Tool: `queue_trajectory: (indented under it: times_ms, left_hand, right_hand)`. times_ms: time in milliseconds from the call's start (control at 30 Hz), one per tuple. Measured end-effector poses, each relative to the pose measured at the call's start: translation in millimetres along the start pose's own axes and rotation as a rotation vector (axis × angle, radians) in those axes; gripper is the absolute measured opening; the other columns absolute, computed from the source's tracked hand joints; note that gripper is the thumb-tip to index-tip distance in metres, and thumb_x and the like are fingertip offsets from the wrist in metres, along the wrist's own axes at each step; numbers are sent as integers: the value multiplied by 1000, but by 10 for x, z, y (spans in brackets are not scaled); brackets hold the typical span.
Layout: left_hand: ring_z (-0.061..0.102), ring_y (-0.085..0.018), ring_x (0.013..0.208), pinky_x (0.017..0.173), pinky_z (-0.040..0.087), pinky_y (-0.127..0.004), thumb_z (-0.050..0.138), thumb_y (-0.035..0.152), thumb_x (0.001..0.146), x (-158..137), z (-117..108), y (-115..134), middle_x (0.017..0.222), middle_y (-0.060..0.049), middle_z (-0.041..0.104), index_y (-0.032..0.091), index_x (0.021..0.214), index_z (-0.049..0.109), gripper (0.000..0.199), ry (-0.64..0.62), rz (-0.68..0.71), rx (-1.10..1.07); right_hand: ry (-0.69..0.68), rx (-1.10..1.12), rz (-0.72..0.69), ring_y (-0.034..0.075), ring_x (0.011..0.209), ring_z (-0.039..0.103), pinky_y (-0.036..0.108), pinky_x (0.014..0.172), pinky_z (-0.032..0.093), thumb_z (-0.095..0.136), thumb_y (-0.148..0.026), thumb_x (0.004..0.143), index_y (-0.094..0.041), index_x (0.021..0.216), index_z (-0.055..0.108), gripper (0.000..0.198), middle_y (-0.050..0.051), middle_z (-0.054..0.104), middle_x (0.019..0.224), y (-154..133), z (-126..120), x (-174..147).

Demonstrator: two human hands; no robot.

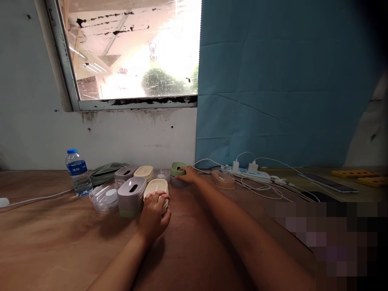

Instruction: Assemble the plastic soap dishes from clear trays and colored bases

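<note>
Head view: the table (194,250) runs to the wall, and the containers sit in a cluster toward its back edge, left of the middle. The person's left hand (154,214) lies over the near end of the front cream container (156,185), fingers curled across the top, thumb spread by the right side. Contact is visible; cannot tell whether it is clamped or just resting. The person's right hand (188,175) is closed on the green-topped box (174,169), thumb on the near side, fingers over the top. That box stands upright near the table's back edge, right end of the cluster.

Left of the front cream container, just beside it: front lilac box (131,196), dark slot in its top, green base. Behind these two: rear lilac box (122,173), rear cream container (143,172). Clear container (162,174) is between the rear cream container and the green-topped box. Farther left: clear tubs (104,198), water bottle (78,173) upright, dark green pouch (104,173) along the back edge. Right of the right hand: pink box (222,180), then power strip (253,174) with chargers and white cables.
</note>
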State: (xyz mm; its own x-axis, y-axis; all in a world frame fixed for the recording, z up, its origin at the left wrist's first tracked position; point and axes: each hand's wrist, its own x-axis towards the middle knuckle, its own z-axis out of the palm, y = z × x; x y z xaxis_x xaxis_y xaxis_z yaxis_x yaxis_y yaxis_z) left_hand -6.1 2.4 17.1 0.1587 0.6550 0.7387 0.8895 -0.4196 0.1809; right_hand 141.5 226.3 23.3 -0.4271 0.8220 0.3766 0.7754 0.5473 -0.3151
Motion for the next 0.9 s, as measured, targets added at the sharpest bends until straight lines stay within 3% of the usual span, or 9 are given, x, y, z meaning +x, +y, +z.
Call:
queue_trajectory:
  times_ms: [233,567,767,900]
  left_hand:
    - [47,-21,91,87,32,-38,45,11,68,-1,4,-10,94,-5,53,20,90,49,24,-2,18,6]
    - [47,-22,93,87,33,-38,45,10,68,-6,24,-19,95,-5,52,20,92,48,26,-16,10,-15]
    - [46,-22,93,87,32,-39,45,10,69,-7,-2,-14,96,-5,52,19,91,48,24,-6,16,-24]
    - [47,-21,91,85,34,-39,45,11,68,-6,-15,14,94,-5,53,20,91,49,25,9,21,-25]
  right_hand:
    - [0,9,-6,18,93,54,38,78,46,48,-27,85,-16,108,50,25,6,52,110,-18,-27,-59]
    - [35,59,95,19,93,53,39,77,46,47,-28,86,-16,114,44,31,7,49,113,-97,-20,-60]
    - [149,74,37,27,109,43,37,89,38,66,-49,61,-18,127,28,82,14,31,128,-74,-218,-180]
    - [274,63,15,21,112,40,32,92,34,54,-44,72,-21,125,27,64,7,37,125,197,-394,-422]
